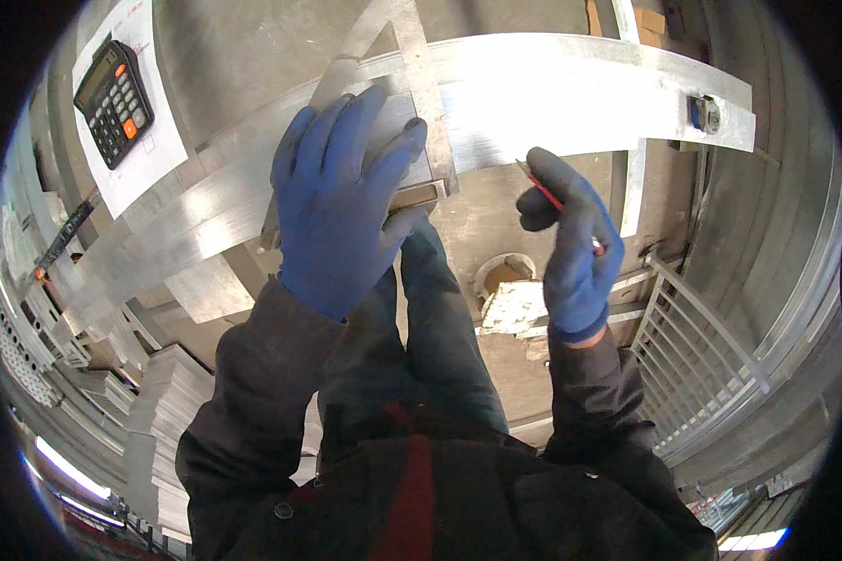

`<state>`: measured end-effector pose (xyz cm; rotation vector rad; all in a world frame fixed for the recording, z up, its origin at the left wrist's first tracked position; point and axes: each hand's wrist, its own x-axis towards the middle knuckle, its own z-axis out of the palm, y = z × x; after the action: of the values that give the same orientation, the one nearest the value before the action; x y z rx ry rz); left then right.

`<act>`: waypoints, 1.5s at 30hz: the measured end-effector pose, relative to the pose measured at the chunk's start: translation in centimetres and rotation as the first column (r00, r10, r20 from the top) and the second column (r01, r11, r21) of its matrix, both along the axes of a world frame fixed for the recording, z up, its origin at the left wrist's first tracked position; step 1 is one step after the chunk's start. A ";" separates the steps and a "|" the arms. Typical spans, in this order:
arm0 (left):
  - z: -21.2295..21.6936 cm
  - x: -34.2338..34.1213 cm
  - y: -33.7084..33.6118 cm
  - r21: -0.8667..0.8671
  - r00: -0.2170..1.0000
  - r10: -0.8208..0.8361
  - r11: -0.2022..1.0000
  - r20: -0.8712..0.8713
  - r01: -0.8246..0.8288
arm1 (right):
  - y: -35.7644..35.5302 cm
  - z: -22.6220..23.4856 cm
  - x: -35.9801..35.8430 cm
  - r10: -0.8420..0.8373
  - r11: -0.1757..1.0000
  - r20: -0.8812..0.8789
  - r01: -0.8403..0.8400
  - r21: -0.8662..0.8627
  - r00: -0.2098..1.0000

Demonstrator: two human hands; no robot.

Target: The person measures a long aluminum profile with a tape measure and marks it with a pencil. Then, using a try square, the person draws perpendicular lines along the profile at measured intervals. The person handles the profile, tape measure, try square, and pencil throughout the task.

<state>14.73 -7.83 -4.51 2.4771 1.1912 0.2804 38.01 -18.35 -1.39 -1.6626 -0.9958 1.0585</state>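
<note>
One round, pale-rimmed container (483, 277) stands below the near edge of a long, flat silver metal strip (552, 93); its brownish contents are indistinct. Writing too small to read marks a white paper sheet (165, 112) under a black calculator with grey and orange keys (117, 103), beside the strip's left part. The blue-gloved left hand (337, 192) lies over a triangular silver metal square (429, 93) across the strip, fingers extended, slightly apart. The blue-gloved right hand (578, 238) clasps a slim red pen-like tool (544, 192) in bent fingers, tip near the strip's near edge.
</note>
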 end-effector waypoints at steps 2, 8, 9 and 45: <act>0.1 0.0 0.0 -0.015 1.000 0.004 1.000 0.001 -0.004 | 0.6 -0.6 -0.9 0.009 0.999 0.002 -0.009 0.041 1.000; 0.0 -0.1 0.0 -0.029 1.000 0.008 1.000 0.015 -0.007 | 1.4 -1.5 -2.9 -0.064 0.997 -0.069 0.066 0.032 0.996; 0.0 -0.2 0.1 -0.034 1.000 0.005 0.999 0.020 -0.004 | 1.5 -1.5 -3.1 -0.094 0.995 -0.089 0.095 0.013 0.992; -0.5 -0.4 0.7 0.027 0.999 -0.049 0.998 -0.010 0.049 | 0.8 -5.2 -6.0 -0.093 0.995 0.192 0.087 0.041 0.977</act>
<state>14.31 -7.10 -5.02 2.5299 1.1353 0.2738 32.04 -17.50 -6.60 -1.7916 -1.0455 0.8284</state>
